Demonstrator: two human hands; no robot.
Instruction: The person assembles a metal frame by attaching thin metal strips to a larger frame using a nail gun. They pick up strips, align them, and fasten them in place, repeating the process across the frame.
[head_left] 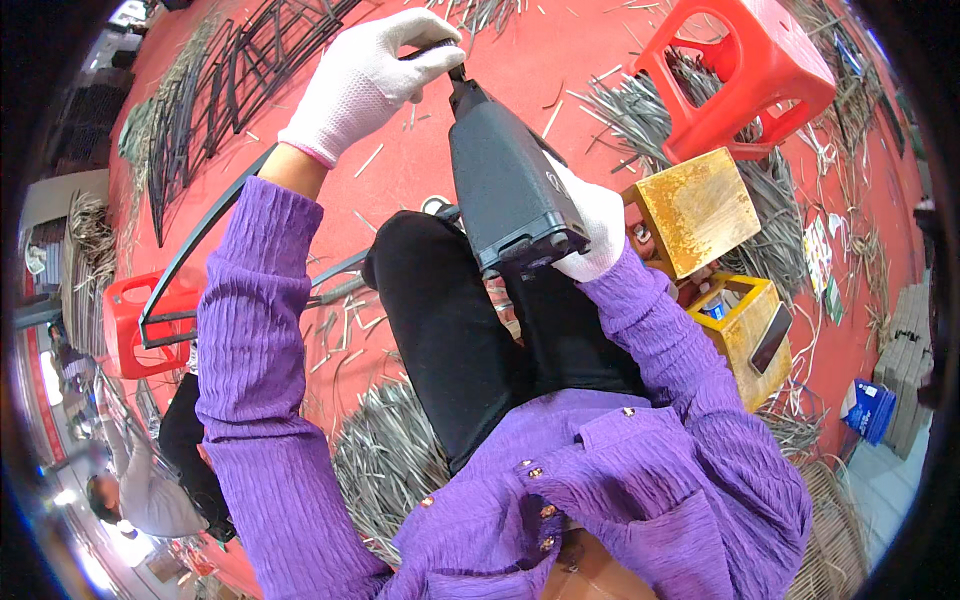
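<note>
A dark grey power tool (510, 180), shaped like a staple gun with a tapered body, is held above my knees. Its narrow end points up and away; its wide, bolted end faces me. My right hand (595, 220), in a white glove, wraps round its right side, with the fingers mostly hidden behind the body. At the narrow end my left hand (375, 75), also white-gloved, is closed, its thumb and forefinger pinching a small dark piece (437, 48). Whether that piece is part of the tool I cannot tell.
A red plastic stool (740, 75) and two yellow wooden stools (695, 212) stand at right, with a phone (770, 338) on one. Grey strips (390, 455) lie heaped nearby. Black frames (240, 85) lie at far left; a bent dark frame (200, 240) is beside my left arm. Another person (150, 490) sits lower left.
</note>
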